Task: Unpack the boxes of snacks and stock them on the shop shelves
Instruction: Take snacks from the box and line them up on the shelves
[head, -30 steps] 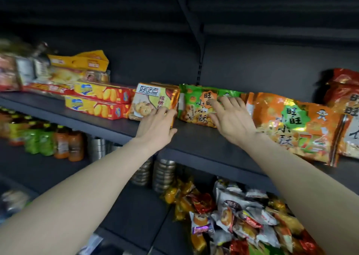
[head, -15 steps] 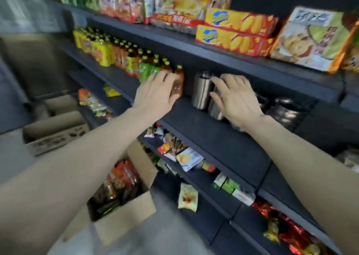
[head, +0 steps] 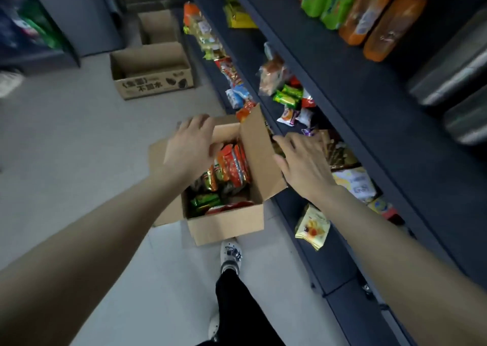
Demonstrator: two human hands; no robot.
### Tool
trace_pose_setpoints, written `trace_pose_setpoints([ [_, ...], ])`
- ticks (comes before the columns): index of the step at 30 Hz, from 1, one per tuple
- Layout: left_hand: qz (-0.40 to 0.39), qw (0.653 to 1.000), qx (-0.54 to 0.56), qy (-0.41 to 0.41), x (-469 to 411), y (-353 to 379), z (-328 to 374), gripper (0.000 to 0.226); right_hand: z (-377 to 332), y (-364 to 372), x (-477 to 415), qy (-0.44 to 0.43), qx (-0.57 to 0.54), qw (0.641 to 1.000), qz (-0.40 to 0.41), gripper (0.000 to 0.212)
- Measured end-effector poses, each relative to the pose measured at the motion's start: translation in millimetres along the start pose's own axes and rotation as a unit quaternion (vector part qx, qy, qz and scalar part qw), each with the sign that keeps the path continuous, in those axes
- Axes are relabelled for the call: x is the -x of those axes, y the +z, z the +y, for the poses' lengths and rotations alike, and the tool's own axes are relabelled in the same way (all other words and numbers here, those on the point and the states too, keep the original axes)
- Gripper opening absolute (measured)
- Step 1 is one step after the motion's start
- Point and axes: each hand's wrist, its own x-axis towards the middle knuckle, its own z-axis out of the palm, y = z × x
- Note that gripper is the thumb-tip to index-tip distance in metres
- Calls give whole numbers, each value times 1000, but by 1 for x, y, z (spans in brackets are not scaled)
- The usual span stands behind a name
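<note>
Left hand [head: 192, 148], right hand [head: 303, 161] lowered to snack box [head: 226, 227]; carton [head: 152, 84] print Chinese.

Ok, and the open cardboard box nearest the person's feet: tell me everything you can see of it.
The plain brown cardboard box sits upright on the grey floor beside the dark shelving unit, just ahead of a white shoe. Its top is open: the right flap stands up, the left spreads outward. Orange, red and green snack packets lie inside. The left hand is over its left rim, the right hand by the raised flap; contact unclear.
</note>
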Motion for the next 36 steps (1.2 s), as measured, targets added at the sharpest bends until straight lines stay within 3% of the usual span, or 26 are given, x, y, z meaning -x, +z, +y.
trace_pose_setpoints([
  [4, -51, 994, 5, -95, -9, 50, -62, 46, -12, 72, -54, -23, -49, 993, -103, 50],
  [9, -107, 980, 8, -169, 6, 123, -127, 48, -33, 168, -107, -58, -90, 977, -185, 45],
  [19, -238, 937, 27, -255, 59, 318, -211, 60, -76, 372, -99, 17, -169, 926, -337, 51],
  [28, -227, 928, 56, -290, 78, 463, -245, 88, -103, 534, -68, 88, -191, 897, -389, 42],
  [34, -138, 942, 93, -293, 90, 497, -250, 89, -118, 602, -69, 61, -198, 845, -492, 76],
  [36, -134, 944, 91, -287, 92, 497, -252, 88, -122, 614, -72, 44, -218, 843, -489, 67],
])
